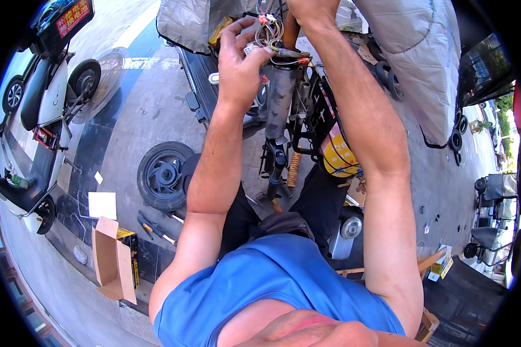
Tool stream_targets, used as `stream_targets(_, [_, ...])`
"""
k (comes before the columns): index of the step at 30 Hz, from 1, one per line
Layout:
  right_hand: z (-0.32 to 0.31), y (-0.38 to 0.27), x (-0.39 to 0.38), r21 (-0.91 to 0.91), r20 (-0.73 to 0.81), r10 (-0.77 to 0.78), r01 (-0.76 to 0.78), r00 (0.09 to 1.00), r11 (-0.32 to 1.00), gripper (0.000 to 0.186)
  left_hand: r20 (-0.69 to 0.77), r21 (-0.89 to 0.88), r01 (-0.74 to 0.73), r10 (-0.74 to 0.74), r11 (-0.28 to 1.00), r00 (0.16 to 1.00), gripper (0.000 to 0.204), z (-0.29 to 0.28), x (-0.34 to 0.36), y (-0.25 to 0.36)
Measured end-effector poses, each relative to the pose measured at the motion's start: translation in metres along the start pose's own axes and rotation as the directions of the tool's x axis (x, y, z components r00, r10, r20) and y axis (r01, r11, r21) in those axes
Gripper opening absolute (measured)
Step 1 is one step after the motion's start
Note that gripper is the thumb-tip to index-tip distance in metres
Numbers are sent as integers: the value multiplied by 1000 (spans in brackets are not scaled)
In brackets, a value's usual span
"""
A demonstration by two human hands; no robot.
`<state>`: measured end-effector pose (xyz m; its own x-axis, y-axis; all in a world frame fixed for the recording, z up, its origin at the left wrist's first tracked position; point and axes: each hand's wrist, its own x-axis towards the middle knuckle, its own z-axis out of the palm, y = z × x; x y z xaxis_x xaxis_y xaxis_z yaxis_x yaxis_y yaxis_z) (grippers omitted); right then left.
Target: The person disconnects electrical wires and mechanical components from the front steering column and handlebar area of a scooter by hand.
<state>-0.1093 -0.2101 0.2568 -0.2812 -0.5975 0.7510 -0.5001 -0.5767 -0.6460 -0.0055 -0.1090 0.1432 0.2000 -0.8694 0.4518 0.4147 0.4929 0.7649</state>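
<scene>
My left hand (240, 66) is curled at a bundle of thin coloured wires (267, 36). A small white connector (250, 49) shows between its thumb and fingers. The wires hang over the top of a scuffed dark steering column (278, 101), which belongs to a partly stripped two-wheeler standing between my legs. My right hand (314, 11) is at the upper edge, above the column; its fingers are out of the picture, so its hold is hidden. Beside the column, a black wire basket (324, 110) holds something yellow and pink.
A loose wheel (165, 174) lies left of my legs, with pliers (146, 225) and an open cardboard box (113, 260) nearer me. A white scooter (46, 133) stands farther left. Grey quilted covers (414, 52) hang at the upper right. Several tyres (391, 78) lie beyond my right arm.
</scene>
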Motion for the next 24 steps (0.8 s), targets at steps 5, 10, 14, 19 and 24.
stream_targets(5, [8,7,0,-12,28,-26,27,999,1000,49,31,215,140,-150,966,988,77,-12,-10,-5])
stream_targets(10, [-1,0,3,-12,53,7,-6,999,1000,51,6,195,99,-103,976,995,63,5,-10,-6])
stream_targets(14, [8,-1,-2,-44,69,0,3,998,999,50,57,-67,197,-193,978,980,56,-8,-5,-6])
stream_targets(19, [-2,2,1,-29,54,-15,17,998,999,47,159,-218,258,-227,941,961,43,-12,15,-12])
stream_targets(24, [-2,9,4,85,81,-24,17,996,996,27,114,-217,399,-383,891,917,43,-16,59,-22])
